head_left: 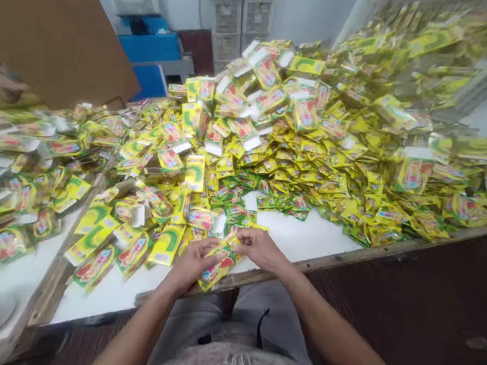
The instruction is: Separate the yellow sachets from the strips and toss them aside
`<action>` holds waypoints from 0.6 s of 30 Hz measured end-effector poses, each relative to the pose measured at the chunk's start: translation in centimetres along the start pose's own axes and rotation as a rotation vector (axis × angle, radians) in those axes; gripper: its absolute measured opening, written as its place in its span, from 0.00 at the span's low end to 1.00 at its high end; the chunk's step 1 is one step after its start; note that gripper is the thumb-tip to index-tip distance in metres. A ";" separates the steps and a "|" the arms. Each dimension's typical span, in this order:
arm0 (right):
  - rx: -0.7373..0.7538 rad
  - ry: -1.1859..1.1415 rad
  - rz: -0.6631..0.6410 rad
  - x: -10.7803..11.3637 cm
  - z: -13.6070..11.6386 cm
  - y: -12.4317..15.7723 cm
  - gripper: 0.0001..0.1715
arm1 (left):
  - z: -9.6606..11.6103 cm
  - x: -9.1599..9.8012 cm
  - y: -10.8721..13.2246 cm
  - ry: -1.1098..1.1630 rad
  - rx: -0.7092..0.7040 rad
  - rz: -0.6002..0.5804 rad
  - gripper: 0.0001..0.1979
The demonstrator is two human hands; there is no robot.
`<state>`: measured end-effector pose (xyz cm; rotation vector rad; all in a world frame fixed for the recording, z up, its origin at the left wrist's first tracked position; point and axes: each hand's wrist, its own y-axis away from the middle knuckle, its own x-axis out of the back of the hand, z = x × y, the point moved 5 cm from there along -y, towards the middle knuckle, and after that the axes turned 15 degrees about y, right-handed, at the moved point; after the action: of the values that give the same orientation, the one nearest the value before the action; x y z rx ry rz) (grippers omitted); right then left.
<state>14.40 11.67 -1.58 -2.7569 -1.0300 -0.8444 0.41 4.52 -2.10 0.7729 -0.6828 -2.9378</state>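
Note:
A small yellow carton (pixel 219 267) with red fruit and green print is tilted over the table's front edge. My left hand (pixel 194 262) is closed around its left side, thumb lying across the printed face. At the carton's upper end, the fingers of my right hand (pixel 257 246) are pinched together; whether they also hold a packet there is hidden. Just left of my hands lie more cartons, including a yellow one (pixel 167 244) with a green arc and a barcode. Beyond my fingers, small green and yellow packets (pixel 228 195) are strewn on the white tabletop (pixel 321 236).
A large heap of yellow packets (pixel 342 171) covers the right and back, with cartons (pixel 262 99) on top, some with white flaps showing. A wooden strip (pixel 57 254) divides off more cartons at left. Behind stand a brown cardboard sheet (pixel 59 23) and blue boxes (pixel 149 46).

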 end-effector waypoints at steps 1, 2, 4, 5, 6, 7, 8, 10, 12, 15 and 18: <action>-0.032 0.000 0.063 0.7 0.0 -0.4 0.10 | 0.0 0.3 0.0 0.020 -0.001 0.041 0.24; -0.055 0.026 0.117 1.3 -0.1 -0.8 0.11 | 0.0 0.5 0.0 0.040 -0.005 0.079 0.24; -0.082 0.161 0.204 2.4 -0.4 -1.8 0.14 | 0.1 1.0 0.0 0.078 -0.019 0.142 0.25; -0.096 0.294 0.261 2.9 -0.6 -2.4 0.14 | 0.2 1.3 -0.1 0.096 -0.030 0.175 0.26; -0.094 0.444 0.290 3.2 -1.0 -3.1 0.14 | 0.2 1.6 -0.1 0.112 -0.043 0.197 0.27; -0.076 0.581 0.285 3.2 -1.3 -3.8 0.15 | 0.3 1.8 -0.1 0.126 -0.058 0.210 0.28; -0.044 0.685 0.251 3.0 -1.5 -4.5 0.18 | 0.4 2.1 -0.2 0.137 -0.071 0.220 0.29; 0.011 0.767 0.182 2.4 -1.4 -5.6 0.24 | 0.5 2.5 -0.2 0.139 -0.083 0.238 0.32; 0.001 0.750 0.193 2.3 -0.6 -6.0 0.21 | 0.5 2.8 -0.1 0.127 -0.076 0.248 0.35; -0.034 0.717 0.284 2.8 0.7 -5.3 0.20 | 0.5 3.1 -0.2 0.125 -0.078 0.263 0.37; -0.023 0.526 0.468 4.0 1.0 -3.5 0.20 | 0.5 3.1 -0.5 0.140 -0.076 0.272 0.35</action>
<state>15.16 16.98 -0.69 -2.4084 -0.2710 -1.3726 -2.50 4.70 -3.36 0.7994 -0.6076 -2.6212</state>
